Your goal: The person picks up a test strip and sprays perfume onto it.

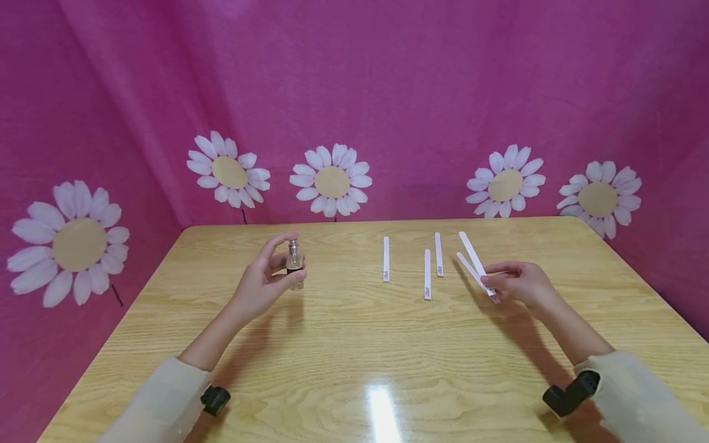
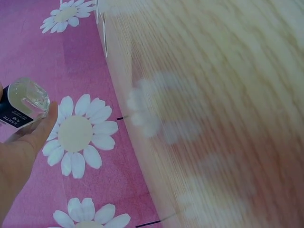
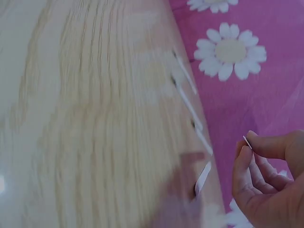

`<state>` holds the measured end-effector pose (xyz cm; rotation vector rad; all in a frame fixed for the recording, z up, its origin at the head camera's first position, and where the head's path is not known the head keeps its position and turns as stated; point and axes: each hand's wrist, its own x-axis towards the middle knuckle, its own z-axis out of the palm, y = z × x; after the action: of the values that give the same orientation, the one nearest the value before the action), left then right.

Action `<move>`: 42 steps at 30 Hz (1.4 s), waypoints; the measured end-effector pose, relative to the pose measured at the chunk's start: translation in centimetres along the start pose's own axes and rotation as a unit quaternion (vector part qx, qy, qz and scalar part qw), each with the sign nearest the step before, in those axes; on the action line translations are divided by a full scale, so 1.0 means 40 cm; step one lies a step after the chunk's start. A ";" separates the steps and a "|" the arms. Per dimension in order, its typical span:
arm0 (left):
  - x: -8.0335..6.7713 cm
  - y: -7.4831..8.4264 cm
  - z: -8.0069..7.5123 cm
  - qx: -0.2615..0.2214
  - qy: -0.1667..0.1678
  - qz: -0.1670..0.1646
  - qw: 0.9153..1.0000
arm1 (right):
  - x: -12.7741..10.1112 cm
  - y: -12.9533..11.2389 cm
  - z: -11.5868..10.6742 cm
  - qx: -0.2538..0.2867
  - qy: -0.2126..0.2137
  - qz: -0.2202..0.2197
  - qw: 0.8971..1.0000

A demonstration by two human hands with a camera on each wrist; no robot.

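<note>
My left hand [image 1: 266, 274] holds up a small clear glass spray bottle [image 1: 295, 261] with a dark label, above the left part of the table. Its index finger lies over the silver top and the thumb is on the side. Seen in the left wrist view, the bottle [image 2: 29, 100] tilts with its base toward the camera. On the right, my right hand [image 1: 523, 283] pinches a narrow white paper strip [image 1: 471, 249] between thumb and fingers. Another white strip [image 1: 468, 267] lies on the table just beneath it. The right wrist view shows the pinched strip [image 3: 247, 141] nearly edge-on.
Three more white strips lie apart on the wooden table [image 1: 332, 344]: a left one [image 1: 386, 258], a middle one [image 1: 427, 274] and one farther back [image 1: 439, 253]. A pink curtain [image 1: 410, 92] with daisies hangs behind the table and along its sides.
</note>
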<state>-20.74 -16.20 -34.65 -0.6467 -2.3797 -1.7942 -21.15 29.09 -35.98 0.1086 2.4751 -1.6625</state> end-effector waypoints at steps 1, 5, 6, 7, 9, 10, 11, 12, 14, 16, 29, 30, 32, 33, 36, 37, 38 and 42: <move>-0.001 0.000 0.000 0.001 -0.002 0.001 1.000 | 0.004 0.007 -0.006 -0.003 0.003 0.004 1.000; -0.004 0.000 -0.003 -0.001 -0.011 0.004 1.000 | 0.021 0.038 -0.032 -0.024 0.015 0.028 0.999; -0.005 0.000 -0.003 0.000 -0.013 0.005 1.000 | 0.025 0.045 -0.038 -0.030 0.017 0.035 0.999; -0.006 -0.001 -0.003 0.001 -0.014 0.006 1.000 | 0.028 0.051 -0.045 -0.036 0.018 0.039 0.998; -0.008 -0.002 -0.004 0.006 -0.015 0.007 1.000 | 0.035 0.060 -0.056 -0.057 0.024 0.049 0.997; -0.009 -0.002 -0.004 0.007 -0.015 0.007 1.000 | 0.038 0.064 -0.062 -0.067 0.027 0.054 0.996; -0.009 -0.003 -0.004 0.008 -0.015 0.008 1.000 | 0.041 0.067 -0.068 -0.080 0.029 0.058 0.995; -0.009 -0.004 -0.005 0.010 -0.015 0.010 1.000 | 0.045 0.070 -0.074 -0.089 0.031 0.061 0.994; -0.011 -0.005 -0.003 0.013 -0.015 0.011 1.000 | 0.050 0.075 -0.083 -0.111 0.037 0.071 0.991; -0.012 -0.006 -0.003 0.012 -0.015 0.012 1.000 | 0.055 0.080 -0.092 -0.124 0.044 0.080 0.988; -0.006 -0.010 0.000 0.020 -0.015 0.010 1.000 | 0.052 0.098 -0.104 -0.296 0.114 0.005 0.949; -0.006 -0.010 0.000 0.020 -0.014 0.011 1.000 | 0.051 0.098 -0.105 -0.300 0.115 0.005 0.947; -0.006 -0.009 0.001 0.019 -0.014 0.011 1.000 | 0.049 0.100 -0.104 -0.305 0.119 0.009 0.945; -0.006 -0.008 0.001 0.018 -0.014 0.012 1.000 | 0.047 0.099 -0.103 -0.310 0.121 0.011 0.943; -0.008 -0.007 0.001 0.018 -0.012 0.013 1.000 | 0.041 0.093 -0.096 -0.321 0.126 0.004 0.938; -0.009 -0.007 0.000 0.019 -0.011 0.012 1.000 | 0.039 0.090 -0.092 -0.323 0.127 -0.002 0.938; -0.010 -0.007 0.000 0.018 -0.010 0.011 1.000 | 0.037 0.085 -0.087 -0.322 0.126 -0.006 0.938; -0.013 -0.009 -0.003 0.012 -0.004 0.007 1.000 | 0.029 0.064 -0.063 -0.327 0.121 -0.038 0.936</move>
<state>-20.42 -16.54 -35.11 -0.6680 -2.3923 -1.7575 -22.12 32.36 -37.60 0.1412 3.1080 -0.7977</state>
